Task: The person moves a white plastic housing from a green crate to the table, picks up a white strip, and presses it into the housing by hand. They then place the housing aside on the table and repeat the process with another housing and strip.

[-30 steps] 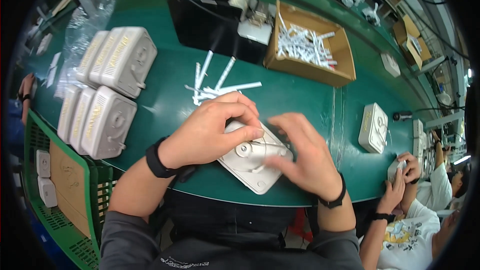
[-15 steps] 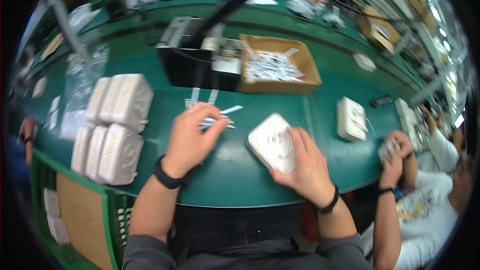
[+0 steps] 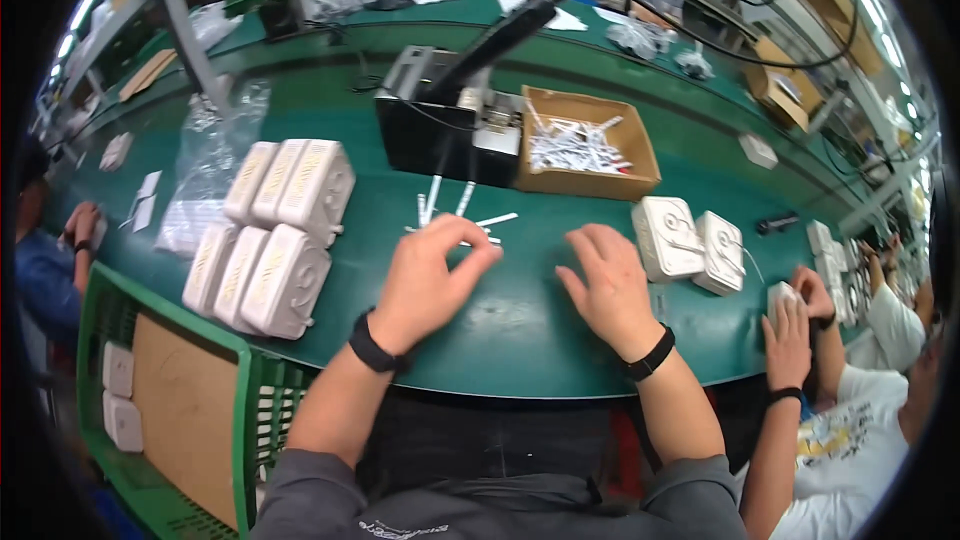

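Observation:
My left hand [image 3: 430, 275] hangs over the green bench with thumb and fingers pinched together; what they hold, if anything, is hidden. Around its fingertips lie several narrow white strips [image 3: 499, 219], partly covered by the hand. To the right, my right hand [image 3: 608, 285] is empty, its fingers apart and thumb out. Just beyond it a white square box-shaped housing [image 3: 670, 245] stands on edge, beside a second white housing [image 3: 720, 255] with a thin cord. Left of my left hand, several similar white housings [image 3: 285, 280] stand stacked in two rows.
Behind the strips are a black strip-feeding machine [image 3: 405, 145] and a cardboard box [image 3: 590, 183] of white strips. A green crate [image 3: 245, 410] is at lower left, near a clear plastic bag [image 3: 205, 170]. A co-worker's hands [image 3: 795, 325] hold a white piece at right.
My right hand has let go of the white housing, which now stands beside the other one at right. My left hand stays pinched near the strips. The view has shifted.

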Available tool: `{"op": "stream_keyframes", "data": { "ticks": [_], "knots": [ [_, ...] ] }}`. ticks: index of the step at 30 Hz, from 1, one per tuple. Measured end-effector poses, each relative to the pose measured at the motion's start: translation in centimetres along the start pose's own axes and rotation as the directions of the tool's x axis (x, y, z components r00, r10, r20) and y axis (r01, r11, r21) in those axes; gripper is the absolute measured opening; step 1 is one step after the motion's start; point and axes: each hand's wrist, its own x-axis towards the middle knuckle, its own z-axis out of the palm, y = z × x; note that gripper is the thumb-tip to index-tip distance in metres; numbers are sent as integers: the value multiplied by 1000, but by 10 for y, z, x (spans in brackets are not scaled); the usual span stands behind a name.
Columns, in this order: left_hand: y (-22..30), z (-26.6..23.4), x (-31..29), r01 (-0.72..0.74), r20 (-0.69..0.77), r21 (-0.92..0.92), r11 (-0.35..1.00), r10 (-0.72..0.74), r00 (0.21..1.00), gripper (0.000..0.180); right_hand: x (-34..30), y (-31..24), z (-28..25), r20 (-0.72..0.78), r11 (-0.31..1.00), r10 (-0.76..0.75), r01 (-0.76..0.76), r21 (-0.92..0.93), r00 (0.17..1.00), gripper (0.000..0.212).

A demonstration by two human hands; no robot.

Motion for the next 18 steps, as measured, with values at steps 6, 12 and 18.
{"op": "stream_keyframes", "data": {
  "ticks": [6, 12, 18],
  "knots": [
    [24, -59, -75, 96, -487, 420, 902, 135, 863, 16, 65, -24, 54, 55, 932, -203, 176, 316, 978, 28],
    [24, -78, -118, 411, -646, 628, 661, 148, 749, 37, 85, 2, 95, 197, 937, -305, 255, 240, 932, 8],
    [-1, -77, -141, 441, -553, 732, 520, 75, 830, 55, 74, 6, 80, 238, 961, -162, 99, 258, 958, 5]
  ]
}}
